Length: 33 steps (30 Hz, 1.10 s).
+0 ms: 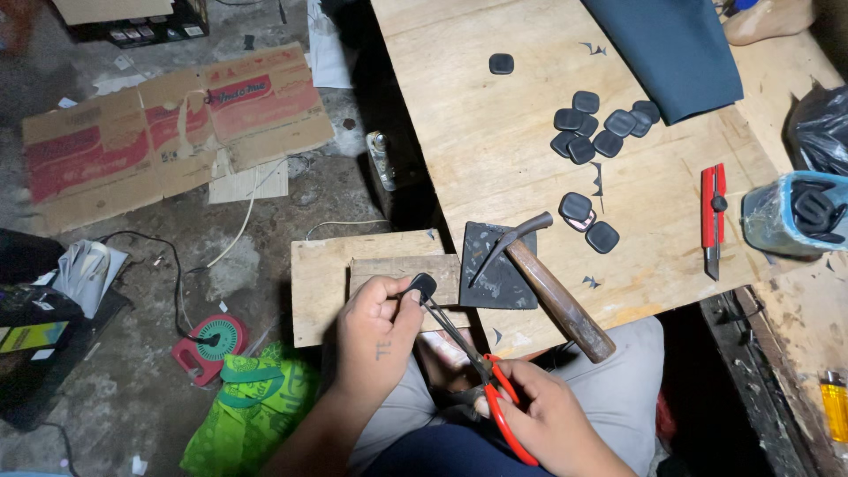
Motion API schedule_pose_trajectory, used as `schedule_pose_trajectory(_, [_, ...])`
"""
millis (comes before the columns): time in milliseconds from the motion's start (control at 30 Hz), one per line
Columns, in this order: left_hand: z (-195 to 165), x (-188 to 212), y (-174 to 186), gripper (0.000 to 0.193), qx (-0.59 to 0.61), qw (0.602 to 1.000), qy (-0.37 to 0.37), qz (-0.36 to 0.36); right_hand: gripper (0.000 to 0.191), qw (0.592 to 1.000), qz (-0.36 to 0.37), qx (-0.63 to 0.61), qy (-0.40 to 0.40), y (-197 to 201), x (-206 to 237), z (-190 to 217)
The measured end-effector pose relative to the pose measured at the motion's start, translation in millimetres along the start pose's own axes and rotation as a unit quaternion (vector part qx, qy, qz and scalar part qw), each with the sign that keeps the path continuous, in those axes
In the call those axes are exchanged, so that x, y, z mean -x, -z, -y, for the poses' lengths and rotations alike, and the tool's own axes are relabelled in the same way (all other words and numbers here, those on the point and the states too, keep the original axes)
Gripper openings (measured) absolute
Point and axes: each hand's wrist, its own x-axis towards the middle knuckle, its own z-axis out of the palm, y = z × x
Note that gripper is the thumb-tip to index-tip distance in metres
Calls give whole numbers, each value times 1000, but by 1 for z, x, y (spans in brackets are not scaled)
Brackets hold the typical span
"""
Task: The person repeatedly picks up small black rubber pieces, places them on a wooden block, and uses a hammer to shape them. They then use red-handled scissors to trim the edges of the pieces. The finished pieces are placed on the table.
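Plywood bench (495, 150) edge: hands snip black pad (423, 285) with scissors (481, 375).

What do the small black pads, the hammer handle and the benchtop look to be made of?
Black pads: probably leather or rubber-like sheet, matte with a faint sheen and a raised rim. The left hand holds one pad while the right hand works red-handled scissors at it. Hammer handle: wood, brown and worn smooth. Benchtop: bare plywood, pale, grain showing.

We've got open board left of the black pads (601, 132); hammer (552, 287) and box cutter (713, 219) block the near edge.
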Motion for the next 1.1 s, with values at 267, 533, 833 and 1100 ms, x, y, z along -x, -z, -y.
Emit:
schedule_pose_trajectory(267, [1,-1,0,16,57,996,52,39,32,999,7,-32,-28,-1,-2,0])
schedule_pose_trajectory(533, [15,-5,1,14,146,979,137,29,26,995,30,-88,-47,-2,-1,-7])
schedule_pose_trajectory(833, [18,-5,3,12,154,980,125,33,24,991,37,-118,-44,-5,-2,-17])
schedule_pose_trajectory(1100, [14,-6,6,14,129,978,160,31,23,995,37,-81,-34,-3,-2,-14])
